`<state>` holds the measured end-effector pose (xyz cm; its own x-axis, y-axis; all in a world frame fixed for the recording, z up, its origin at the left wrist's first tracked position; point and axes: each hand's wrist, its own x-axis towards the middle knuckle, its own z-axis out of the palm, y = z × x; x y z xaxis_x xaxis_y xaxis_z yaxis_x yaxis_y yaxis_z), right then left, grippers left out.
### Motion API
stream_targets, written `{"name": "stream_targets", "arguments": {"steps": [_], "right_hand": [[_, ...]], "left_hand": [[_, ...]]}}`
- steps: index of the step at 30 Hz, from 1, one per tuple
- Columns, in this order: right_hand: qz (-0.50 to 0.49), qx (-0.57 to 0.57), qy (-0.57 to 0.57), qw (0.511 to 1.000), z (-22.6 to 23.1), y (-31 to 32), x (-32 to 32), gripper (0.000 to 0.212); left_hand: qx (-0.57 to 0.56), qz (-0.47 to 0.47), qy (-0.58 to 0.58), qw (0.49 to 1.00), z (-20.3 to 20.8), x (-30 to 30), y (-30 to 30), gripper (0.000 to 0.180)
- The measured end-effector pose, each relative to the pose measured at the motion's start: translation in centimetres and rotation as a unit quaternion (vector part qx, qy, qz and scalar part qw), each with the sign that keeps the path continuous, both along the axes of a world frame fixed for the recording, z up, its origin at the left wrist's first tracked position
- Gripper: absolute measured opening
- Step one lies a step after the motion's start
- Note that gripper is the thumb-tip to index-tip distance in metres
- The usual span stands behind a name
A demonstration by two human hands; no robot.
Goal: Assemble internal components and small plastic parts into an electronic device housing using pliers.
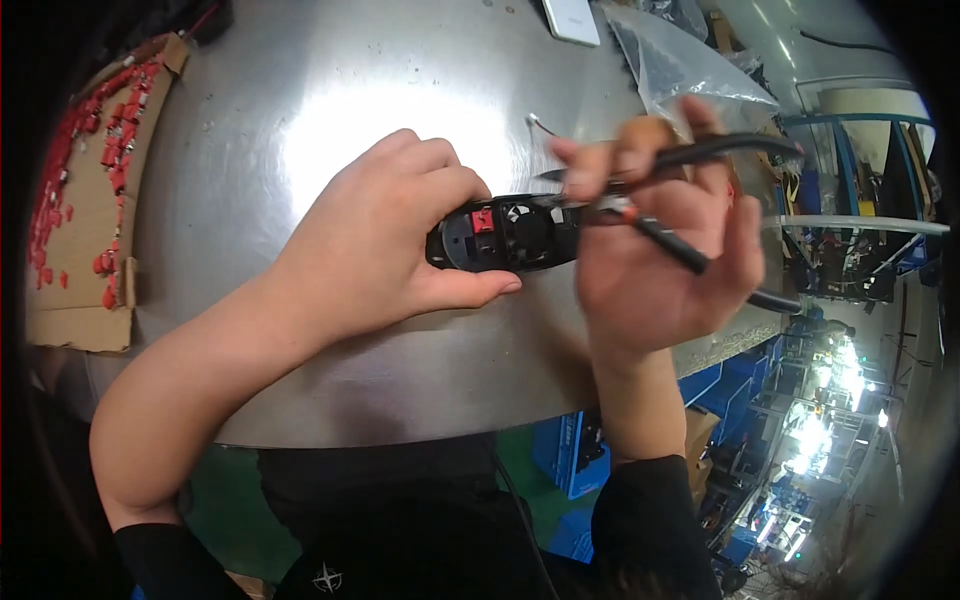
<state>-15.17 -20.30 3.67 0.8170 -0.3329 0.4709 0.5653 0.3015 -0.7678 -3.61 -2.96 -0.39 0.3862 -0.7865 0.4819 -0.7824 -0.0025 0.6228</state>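
Note:
My left hand (390, 225) is closed round the left end of a long black plastic housing (460, 245), thumb along its near side and fingers over the far side. In the housing sit a small round fan (528, 232) and a red switch-like part (482, 220). My right hand (660, 270), partly smeared by motion, is closed on black-handled pliers (675, 248) with an orange-red mark near the pivot. The pliers' dark tip points left, just above the housing's far edge; whether it touches is unclear. My right hand and the pliers hide the housing's right end.
At the left of the metal table (400, 400) stands a cardboard tray (75, 325) with several small red parts. A white phone-like slab (572, 20) and a clear plastic bag (690, 65) lie at the back. A thin wire with a white connector (532, 120) lies beyond the housing. Blue bins (572, 455) stand below the table's edge.

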Motion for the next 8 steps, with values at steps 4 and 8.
{"name": "stream_targets", "arguments": {"steps": [4,8], "right_hand": [[-0.144,-0.133,0.051,0.979,1.1,-3.4,-0.1,0.063],[-0.109,-0.336,0.283,0.892,1.8,-3.2,0.3,0.062]], "left_hand": [[0.003,-0.05,0.148,0.988,0.8,0.6,0.5,0.05],[0.032,-0.111,0.381,0.917,2.4,1.8,1.2,0.057]]}}
